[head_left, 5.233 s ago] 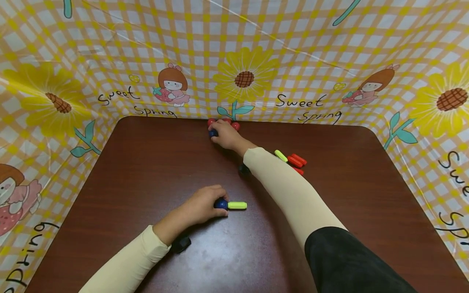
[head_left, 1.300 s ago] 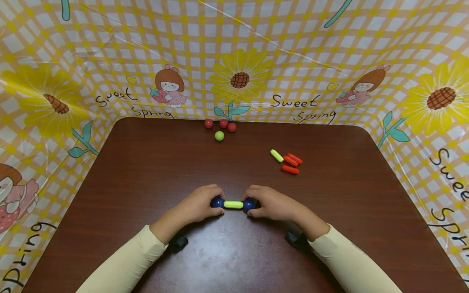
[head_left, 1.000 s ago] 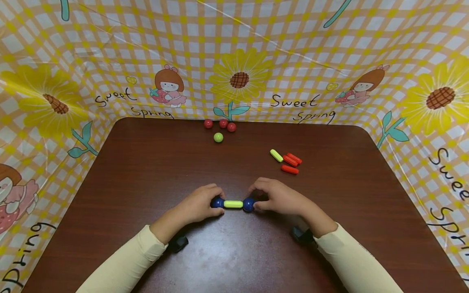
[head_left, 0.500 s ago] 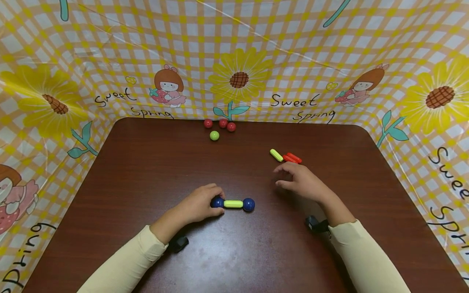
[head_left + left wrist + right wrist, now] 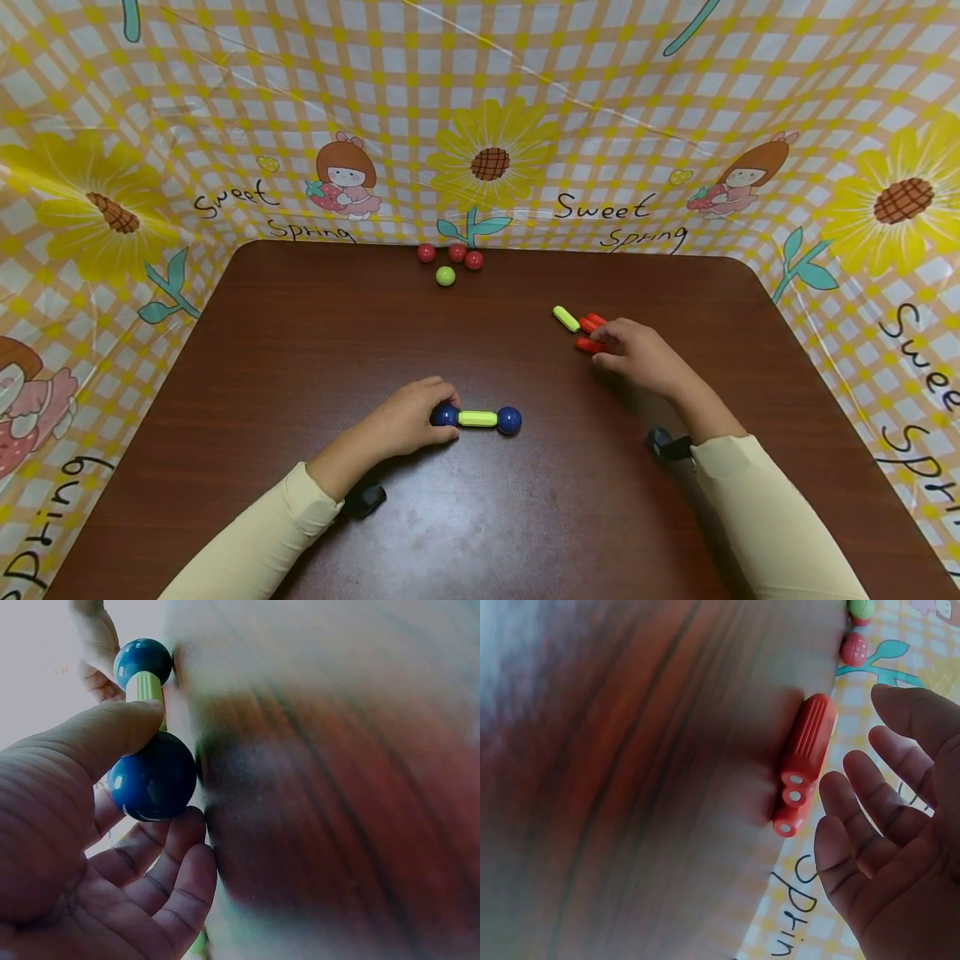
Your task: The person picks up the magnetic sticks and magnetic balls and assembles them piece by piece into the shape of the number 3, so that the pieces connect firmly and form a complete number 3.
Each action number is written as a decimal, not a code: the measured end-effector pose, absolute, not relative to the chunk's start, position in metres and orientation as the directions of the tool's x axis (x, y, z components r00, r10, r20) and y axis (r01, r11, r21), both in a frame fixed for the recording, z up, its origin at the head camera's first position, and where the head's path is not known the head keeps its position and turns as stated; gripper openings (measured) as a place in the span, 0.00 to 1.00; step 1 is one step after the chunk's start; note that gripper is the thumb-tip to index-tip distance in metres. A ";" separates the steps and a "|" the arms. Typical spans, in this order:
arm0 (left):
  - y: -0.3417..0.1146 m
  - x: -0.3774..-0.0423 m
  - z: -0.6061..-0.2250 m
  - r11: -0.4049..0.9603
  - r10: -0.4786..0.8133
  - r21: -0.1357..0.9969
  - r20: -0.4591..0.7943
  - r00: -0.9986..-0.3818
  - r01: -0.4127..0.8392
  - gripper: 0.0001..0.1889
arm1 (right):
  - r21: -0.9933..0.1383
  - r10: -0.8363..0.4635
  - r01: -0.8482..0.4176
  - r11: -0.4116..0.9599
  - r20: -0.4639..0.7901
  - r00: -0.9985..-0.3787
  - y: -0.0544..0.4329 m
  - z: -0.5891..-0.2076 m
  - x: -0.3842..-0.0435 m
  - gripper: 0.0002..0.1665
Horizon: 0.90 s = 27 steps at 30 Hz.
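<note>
My left hand [image 5: 411, 421] grips a blue ball [image 5: 154, 778], thumb across its top and fingertips along the other side. A ribbed yellow-green rod [image 5: 477, 418] joins that ball to a second blue ball [image 5: 509, 420], forming a dumbbell shape lying on the table. Over at the right, my right hand [image 5: 641, 357] reaches over several red rods [image 5: 589, 344], partly covering them in the head view. Its fingers are loosely bent and parted, with nothing between them; the right wrist view shows the red rods [image 5: 808, 739] just beyond the fingertips, pale discs at their ends.
A loose yellow-green rod [image 5: 566, 318] lies left of the red ones. Near the back edge sit a green ball [image 5: 446, 276] and three red balls [image 5: 457, 252]. Checked cloth [image 5: 480, 75] rises behind and beside the brown table [image 5: 315, 333].
My right hand brought a blue ball from the back to the rod's free end, let go, and moved right to the red rods. My left hand kept its hold. The green ball rolled slightly.
</note>
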<state>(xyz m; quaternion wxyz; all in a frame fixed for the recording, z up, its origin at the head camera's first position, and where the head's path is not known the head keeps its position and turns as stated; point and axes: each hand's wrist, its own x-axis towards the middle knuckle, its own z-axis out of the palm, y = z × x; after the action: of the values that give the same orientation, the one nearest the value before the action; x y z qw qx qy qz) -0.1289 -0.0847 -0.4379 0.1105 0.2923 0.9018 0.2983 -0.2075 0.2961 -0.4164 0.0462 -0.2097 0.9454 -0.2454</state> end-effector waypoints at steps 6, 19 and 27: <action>-0.085 -0.129 -0.439 0.642 0.597 0.608 -0.014 -0.802 0.467 0.14 | -0.460 -0.435 -0.387 0.799 0.001 -0.900 0.298 -0.417 -0.214 0.16; -0.085 -0.129 -0.439 0.639 0.600 0.607 -0.010 -0.800 0.472 0.13 | -0.457 -0.453 -0.393 0.798 -0.024 -0.891 0.291 -0.423 -0.219 0.17; -0.085 -0.129 -0.439 0.644 0.597 0.610 -0.023 -0.802 0.462 0.13 | -0.437 -0.420 -0.362 0.823 -0.040 -0.907 0.286 -0.425 -0.222 0.15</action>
<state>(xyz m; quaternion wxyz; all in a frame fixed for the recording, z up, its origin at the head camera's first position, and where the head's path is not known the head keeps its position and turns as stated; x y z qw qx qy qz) -0.1290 -0.0846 -0.4385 0.1118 0.2943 0.8997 0.3025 -0.2220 0.2859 -0.4248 0.0673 -0.2052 0.9524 -0.2151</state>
